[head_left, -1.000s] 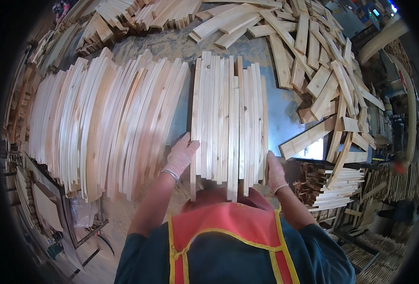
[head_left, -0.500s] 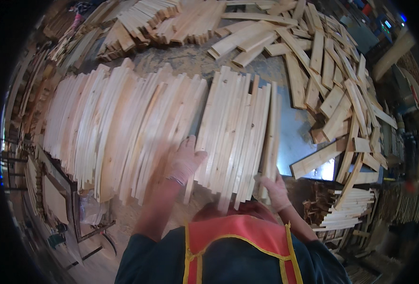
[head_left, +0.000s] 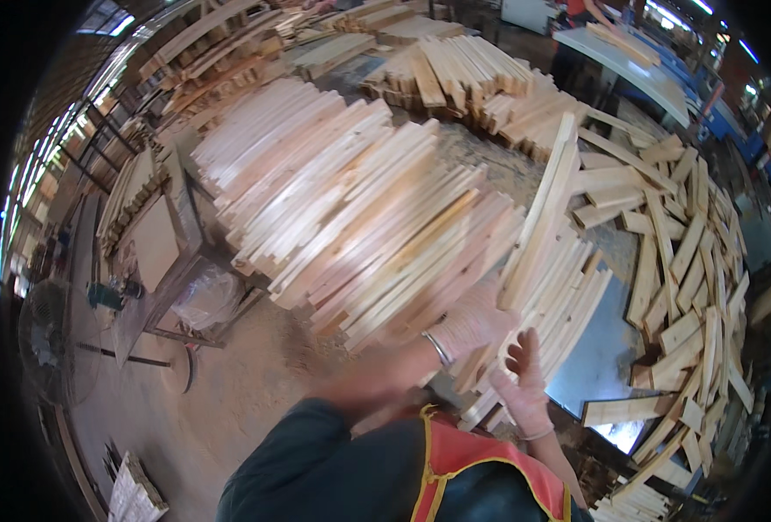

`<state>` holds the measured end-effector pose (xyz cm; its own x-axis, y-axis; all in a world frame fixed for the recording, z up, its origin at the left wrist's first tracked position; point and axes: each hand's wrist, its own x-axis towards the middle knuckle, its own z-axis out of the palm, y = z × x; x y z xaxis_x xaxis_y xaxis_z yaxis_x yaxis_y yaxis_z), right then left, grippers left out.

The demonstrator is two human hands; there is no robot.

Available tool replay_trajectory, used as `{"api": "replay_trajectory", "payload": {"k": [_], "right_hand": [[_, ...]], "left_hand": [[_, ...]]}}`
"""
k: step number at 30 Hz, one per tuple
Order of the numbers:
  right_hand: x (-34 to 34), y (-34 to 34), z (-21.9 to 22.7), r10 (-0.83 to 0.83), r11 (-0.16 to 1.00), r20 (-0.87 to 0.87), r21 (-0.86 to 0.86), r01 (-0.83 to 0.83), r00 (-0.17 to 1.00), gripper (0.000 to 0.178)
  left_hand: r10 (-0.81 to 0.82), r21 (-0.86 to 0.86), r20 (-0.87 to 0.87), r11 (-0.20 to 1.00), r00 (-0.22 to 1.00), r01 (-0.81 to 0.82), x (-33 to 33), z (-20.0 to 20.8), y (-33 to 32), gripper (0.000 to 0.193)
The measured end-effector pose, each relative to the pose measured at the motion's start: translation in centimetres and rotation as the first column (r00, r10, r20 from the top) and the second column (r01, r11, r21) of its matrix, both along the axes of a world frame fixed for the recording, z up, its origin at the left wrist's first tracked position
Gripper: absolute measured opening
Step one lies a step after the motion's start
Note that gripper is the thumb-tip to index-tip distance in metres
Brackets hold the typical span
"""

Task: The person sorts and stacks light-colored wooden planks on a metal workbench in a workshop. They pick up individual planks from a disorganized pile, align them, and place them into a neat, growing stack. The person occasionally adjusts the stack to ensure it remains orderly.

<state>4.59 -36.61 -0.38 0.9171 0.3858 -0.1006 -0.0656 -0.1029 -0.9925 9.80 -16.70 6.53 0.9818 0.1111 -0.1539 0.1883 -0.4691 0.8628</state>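
Note:
Pale wooden boards (head_left: 539,213) stand tilted up above the row, reaching past it at the far end. My left hand (head_left: 483,320), in a thin pale glove with a metal band at the wrist, grips their near end; its fingers are partly hidden and blurred. My right hand (head_left: 525,387), also gloved, is just to the right with fingers apart and nothing in it. Beneath and right of the boards lies a short row of wooden strips (head_left: 568,304). To the left spreads a wide row of strips (head_left: 359,209), packed side by side.
A jumbled heap of short boards (head_left: 690,261) covers the right side of the metal table (head_left: 607,348). Stacked boards (head_left: 464,74) sit at the back. A floor fan (head_left: 50,339) and a side table (head_left: 177,270) stand left. Another person (head_left: 581,13) works far right.
My view has turned left and up. The left hand has gone from between the rows to the tilted boards, now raised. My right hand has come off the right edge and opened.

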Motion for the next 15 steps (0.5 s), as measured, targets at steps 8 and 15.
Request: {"api": "replay_trajectory", "payload": {"k": [8,15], "right_hand": [[0.0,-10.1,-4.2,-0.23,0.946,-0.198,0.183,0.266,0.953,0.075],[0.2,-15.1,-8.5,-0.428,0.898,-0.21,0.016,0.441,0.879,0.072]], "left_hand": [[0.094,0.44,-0.289,0.897,0.953,0.045,0.6,1.5,15.5,0.057],[0.095,0.913,0.054,0.399,0.994,-0.088,-3.2,-2.2,25.4,0.078]]}}
